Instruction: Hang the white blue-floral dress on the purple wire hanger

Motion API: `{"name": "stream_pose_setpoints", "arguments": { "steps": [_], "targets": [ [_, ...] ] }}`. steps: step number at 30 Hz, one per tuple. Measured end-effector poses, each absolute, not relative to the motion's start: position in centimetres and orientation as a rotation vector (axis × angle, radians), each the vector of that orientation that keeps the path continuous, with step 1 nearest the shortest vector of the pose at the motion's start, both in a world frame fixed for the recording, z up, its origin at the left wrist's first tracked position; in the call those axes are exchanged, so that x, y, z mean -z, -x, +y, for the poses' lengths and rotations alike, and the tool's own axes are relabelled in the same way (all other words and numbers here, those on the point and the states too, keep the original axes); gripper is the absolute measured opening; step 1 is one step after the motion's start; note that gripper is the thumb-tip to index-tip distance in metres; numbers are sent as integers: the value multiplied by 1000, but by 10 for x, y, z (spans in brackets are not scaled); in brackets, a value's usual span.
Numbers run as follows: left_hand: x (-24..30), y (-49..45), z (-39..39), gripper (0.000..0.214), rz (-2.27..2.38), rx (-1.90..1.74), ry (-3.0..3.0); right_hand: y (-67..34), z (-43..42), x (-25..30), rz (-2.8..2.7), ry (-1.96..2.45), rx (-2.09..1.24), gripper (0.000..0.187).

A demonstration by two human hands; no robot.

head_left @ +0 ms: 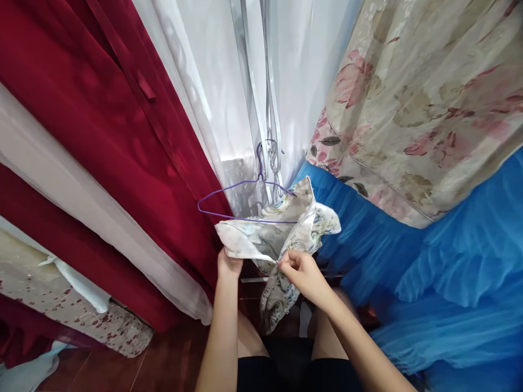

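Note:
A white garment with a blue and green floral print (pixel 281 234) hangs askew on a purple hanger (pixel 229 188). The hanger's right end goes into the cloth, while its left end is bare. My right hand (pixel 300 269) is closed in a pinch on the edge of the garment's opening, near its middle. At the left side, my left hand (pixel 229 264) grips the garment from below, its fingers mostly covered by the fabric. A narrow part of the garment droops beneath my right hand.
Silvery straps or chains (pixel 267 136) hang behind the hanger's hook. Red cloth (pixel 122 136) and white drapes (pixel 212 71) hang to the left and behind. On the right are a floral fabric (pixel 417 120) and ruffled blue tulle (pixel 445 272). Reddish floor tiles (pixel 163 359) show below.

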State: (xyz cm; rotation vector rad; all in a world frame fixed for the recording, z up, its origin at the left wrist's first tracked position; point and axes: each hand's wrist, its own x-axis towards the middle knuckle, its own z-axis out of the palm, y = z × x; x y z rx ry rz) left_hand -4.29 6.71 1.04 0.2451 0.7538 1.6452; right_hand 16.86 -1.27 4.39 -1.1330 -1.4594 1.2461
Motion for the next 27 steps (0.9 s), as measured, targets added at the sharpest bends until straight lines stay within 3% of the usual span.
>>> {"name": "stream_pose_setpoints", "arguments": {
  "steps": [5,7,9,12,14,18,20,22,27],
  "targets": [
    [-6,-1,18,8,682,-1527,-332,-209,-31,0,-1537,1221,-1435,17],
    [-22,-16,0,17,650,-1446,-548,-222,-35,5,-1659,1282,-1446,12],
    [-38,-31,-18,24,689,-1323,-842,-229,-40,0,-1746,1316,-1363,9],
    [-51,-52,-38,27,816,-1158,-1294,-228,-46,-19,-1803,1233,-1301,30],
    [-50,-61,-46,28,902,-1145,-1492,-224,-50,-29,-1790,1155,-1386,20],
    [-35,-61,-49,31,944,-1123,-1649,-229,-55,-40,-1684,1048,-1511,24],
    [-24,-56,-50,44,843,-934,-1648,-242,-55,-47,-1727,994,-1580,26],
    [-14,-52,-52,43,759,-724,-1664,-262,-54,-61,-1807,983,-1610,27],
    [-4,-47,-57,21,1006,-634,-1821,-319,-18,-109,-1855,1117,-1126,27]
  ]
}}
